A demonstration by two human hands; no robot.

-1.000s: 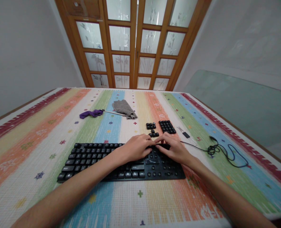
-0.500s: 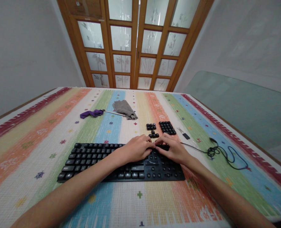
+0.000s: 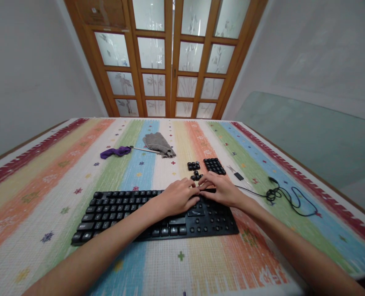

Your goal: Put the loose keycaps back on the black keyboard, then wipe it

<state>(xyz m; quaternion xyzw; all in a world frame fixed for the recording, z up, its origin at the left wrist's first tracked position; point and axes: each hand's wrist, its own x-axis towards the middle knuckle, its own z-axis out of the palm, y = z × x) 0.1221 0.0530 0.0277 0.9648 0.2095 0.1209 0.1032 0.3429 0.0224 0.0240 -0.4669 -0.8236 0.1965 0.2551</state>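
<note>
A black keyboard (image 3: 120, 208) lies on the striped cloth, its right-hand section stripped of keycaps so the bare switches (image 3: 215, 220) show. Over its upper edge, right of the middle, my left hand (image 3: 180, 196) rests with curled fingers. My right hand (image 3: 219, 190) meets it there, thumb and fingers bent inward. The fingertips of both hands nearly touch, and whatever they grip is too small or hidden to make out. Just beyond the hands sit loose black keycaps: a block of several (image 3: 214, 165), a smaller group (image 3: 194, 165) and an arrow-shaped cluster (image 3: 196, 176), partly covered by my right hand.
A keycap puller (image 3: 238, 176) with wire prongs lies right of the keycaps. The keyboard's black cable (image 3: 275, 193) is coiled on the right. A grey cloth (image 3: 159, 144) and a purple cloth (image 3: 116, 152) with a thin rod lie farther back.
The view has shifted slightly. Both hands stay at the keyboard's upper edge, with my right fingers a little more spread; the keyboard and loose keycaps remain in place.
</note>
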